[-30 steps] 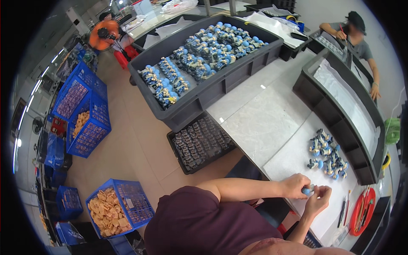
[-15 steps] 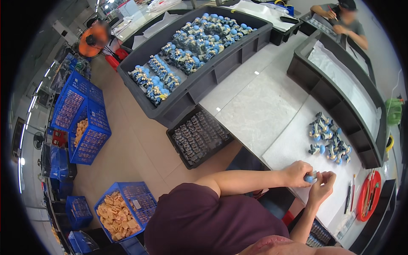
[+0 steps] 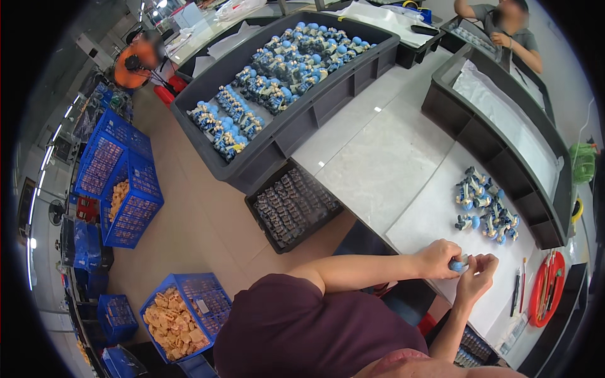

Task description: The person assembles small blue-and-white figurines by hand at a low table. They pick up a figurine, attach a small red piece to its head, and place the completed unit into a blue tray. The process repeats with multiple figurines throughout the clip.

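Over the front edge of the white paper sheet (image 3: 422,217), my left hand (image 3: 436,258) is closed around a small figurine (image 3: 456,266), whose blue rounded part shows between the fingers. My right hand (image 3: 477,280) meets it from the right, fingers pinched together at a small pale part. Whether those fingertips grip the figurine itself or something else is hidden. Just beyond my hands lies a pile of similar blue-and-dark figurines (image 3: 490,211), with one figurine (image 3: 467,222) slightly apart on its near side.
A grey crate (image 3: 328,101) of figurines stands far left, above a black tray (image 3: 296,205) of dark pieces. Another grey crate (image 3: 498,151) lines the right side. Brushes (image 3: 523,286) lie beside a red oval tray (image 3: 547,290). Another person (image 3: 507,34) sits at the far right.
My hands keep nearly the same place, with the figurine turned slightly. The view has shifted a little. The person at the far right has raised one arm toward their head.
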Demonstrator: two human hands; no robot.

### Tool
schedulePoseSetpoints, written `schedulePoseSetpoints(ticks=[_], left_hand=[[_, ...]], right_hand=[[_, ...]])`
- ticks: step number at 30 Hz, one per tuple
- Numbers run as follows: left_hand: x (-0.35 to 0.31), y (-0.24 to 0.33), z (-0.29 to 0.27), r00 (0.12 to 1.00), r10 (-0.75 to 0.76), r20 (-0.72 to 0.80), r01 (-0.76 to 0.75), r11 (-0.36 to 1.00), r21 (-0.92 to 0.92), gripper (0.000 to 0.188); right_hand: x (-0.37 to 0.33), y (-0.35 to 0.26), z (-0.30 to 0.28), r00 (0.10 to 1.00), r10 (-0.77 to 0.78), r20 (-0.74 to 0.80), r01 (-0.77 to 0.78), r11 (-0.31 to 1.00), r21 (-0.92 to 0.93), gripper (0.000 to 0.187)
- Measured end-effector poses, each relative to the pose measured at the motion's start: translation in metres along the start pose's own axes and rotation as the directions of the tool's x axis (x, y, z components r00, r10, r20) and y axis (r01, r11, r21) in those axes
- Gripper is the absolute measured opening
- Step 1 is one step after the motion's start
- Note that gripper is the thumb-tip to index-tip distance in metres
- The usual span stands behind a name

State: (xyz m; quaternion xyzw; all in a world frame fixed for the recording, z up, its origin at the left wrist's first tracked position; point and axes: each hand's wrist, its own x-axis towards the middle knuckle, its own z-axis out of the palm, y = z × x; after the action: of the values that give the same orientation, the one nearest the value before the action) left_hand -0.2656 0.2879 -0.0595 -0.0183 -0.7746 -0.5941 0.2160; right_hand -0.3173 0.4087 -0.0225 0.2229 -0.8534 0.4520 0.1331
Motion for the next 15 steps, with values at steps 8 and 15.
schedulePoseSetpoints(ticks=[8,15], left_hand=[[-0.002,-0.005,-0.001,0.996,0.086,0.014,-0.087,0.996,0.037,0.024],[0.005,0.003,-0.009,0.965,-0.235,0.117,0.253,0.951,-0.18,0.028]], right_hand=[[0.004,0.01,-0.001,0.998,-0.047,-0.031,0.042,0.99,-0.137,0.019],[0.031,0.033,-0.03,0.97,0.088,-0.226,-0.08,0.996,0.043,0.021]])
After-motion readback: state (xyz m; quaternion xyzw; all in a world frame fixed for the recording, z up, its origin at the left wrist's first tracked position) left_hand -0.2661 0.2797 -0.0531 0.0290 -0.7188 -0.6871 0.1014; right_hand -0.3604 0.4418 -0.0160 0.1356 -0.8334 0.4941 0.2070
